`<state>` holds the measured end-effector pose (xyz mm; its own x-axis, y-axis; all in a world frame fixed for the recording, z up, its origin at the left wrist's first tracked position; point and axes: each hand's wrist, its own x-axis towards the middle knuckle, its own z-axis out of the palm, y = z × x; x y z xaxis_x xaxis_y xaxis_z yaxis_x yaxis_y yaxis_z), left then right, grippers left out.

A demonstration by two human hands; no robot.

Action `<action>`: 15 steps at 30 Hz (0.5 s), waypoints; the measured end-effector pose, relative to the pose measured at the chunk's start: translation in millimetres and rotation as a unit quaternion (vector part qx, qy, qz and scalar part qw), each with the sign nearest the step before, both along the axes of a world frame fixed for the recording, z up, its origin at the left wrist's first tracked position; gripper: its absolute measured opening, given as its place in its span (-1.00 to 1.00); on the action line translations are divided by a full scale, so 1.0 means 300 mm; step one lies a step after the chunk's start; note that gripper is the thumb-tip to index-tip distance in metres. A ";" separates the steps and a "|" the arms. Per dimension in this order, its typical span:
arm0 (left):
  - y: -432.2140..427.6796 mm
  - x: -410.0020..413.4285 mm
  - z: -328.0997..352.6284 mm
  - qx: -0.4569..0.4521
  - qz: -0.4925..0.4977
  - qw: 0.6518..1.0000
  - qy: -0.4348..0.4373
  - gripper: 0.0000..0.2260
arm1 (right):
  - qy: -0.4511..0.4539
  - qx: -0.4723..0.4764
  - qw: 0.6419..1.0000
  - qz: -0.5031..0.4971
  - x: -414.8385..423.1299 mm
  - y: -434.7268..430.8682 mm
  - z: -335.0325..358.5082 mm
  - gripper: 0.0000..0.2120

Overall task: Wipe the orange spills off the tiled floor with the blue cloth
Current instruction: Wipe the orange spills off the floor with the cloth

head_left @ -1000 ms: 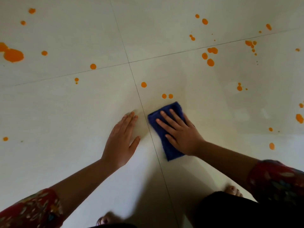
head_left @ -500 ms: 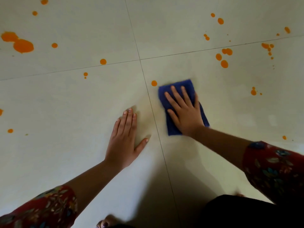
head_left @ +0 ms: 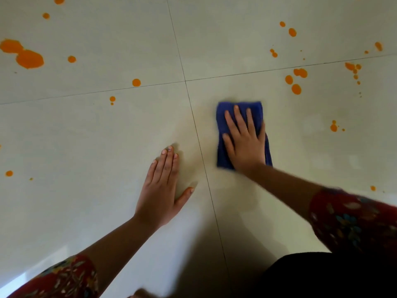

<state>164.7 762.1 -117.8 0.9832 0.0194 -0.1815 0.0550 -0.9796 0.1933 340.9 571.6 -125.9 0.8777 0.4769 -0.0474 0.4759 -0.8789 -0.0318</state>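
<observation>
Mostly beneath right hand (head_left: 245,145): blue cloth (head_left: 257,112).

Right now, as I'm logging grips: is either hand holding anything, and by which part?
Nothing is gripped. The right hand presses flat on the middle of the blue cloth, fingers straight; the left hand rests flat on the tiled floor.

Indoor room, likely a home, large glossy cream floor tiles (head_left: 86,136), thin grout lines, orange spills (head_left: 30,59)

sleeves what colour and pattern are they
Dark red with a multicoloured floral print, clearest on the right sleeve in the head view.
</observation>
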 end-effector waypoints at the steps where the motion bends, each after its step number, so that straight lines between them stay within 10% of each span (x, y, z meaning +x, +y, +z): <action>1: -0.002 0.001 -0.001 -0.003 0.002 1.000 -0.002 -0.26 | 0.003 -0.003 1.000 0.022 -0.079 -0.029 0.000 -0.43; 6: -0.006 0.005 -0.005 -0.005 0.012 1.000 0.004 -0.27 | 0.026 -0.021 0.948 0.318 -0.092 0.079 0.018 -0.44; 15: -0.007 0.005 -0.006 0.008 0.012 1.000 0.005 -0.24 | 0.016 0.004 1.000 0.015 -0.084 -0.121 -0.003 -0.41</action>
<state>166.2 760.0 -119.7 0.9806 0.0467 -0.1903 0.0811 -0.9809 0.1770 315.6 535.4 -126.8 0.8610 0.5035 -0.0723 0.5007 -0.8639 -0.0540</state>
